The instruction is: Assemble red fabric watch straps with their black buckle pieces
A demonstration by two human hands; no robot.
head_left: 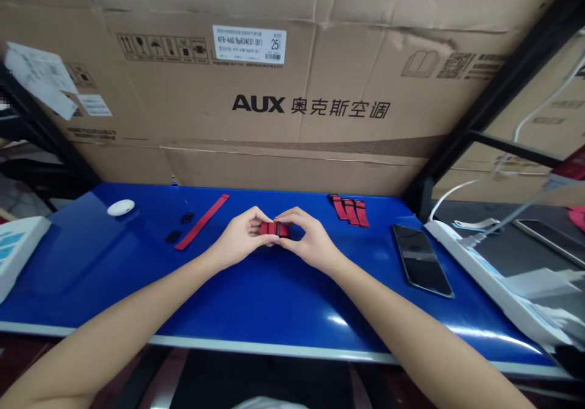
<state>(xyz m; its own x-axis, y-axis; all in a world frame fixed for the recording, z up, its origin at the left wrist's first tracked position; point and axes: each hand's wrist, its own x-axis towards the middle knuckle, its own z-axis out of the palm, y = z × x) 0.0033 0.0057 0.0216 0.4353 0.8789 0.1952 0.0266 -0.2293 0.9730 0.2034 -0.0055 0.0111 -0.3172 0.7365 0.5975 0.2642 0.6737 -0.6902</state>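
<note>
Near the middle of the blue table, a short folded red strap (269,229) with a black buckle (282,230) is held between both hands. My left hand (242,235) pinches the strap's left part, thumb in front and fingers curled behind. My right hand (305,235) grips the buckle end between thumb and fingers. A longer flat red strap (202,222) lies to the left, beside two small black pieces (187,217). Several red straps with black buckles (350,211) lie together to the right, beyond my right hand.
A phone (421,259) and a white power strip (496,281) with cables lie at the right. A white oval object (121,208) sits at the left, near a white box-like item (21,250). Behind the blue table (274,311) stands a large cardboard box (292,80).
</note>
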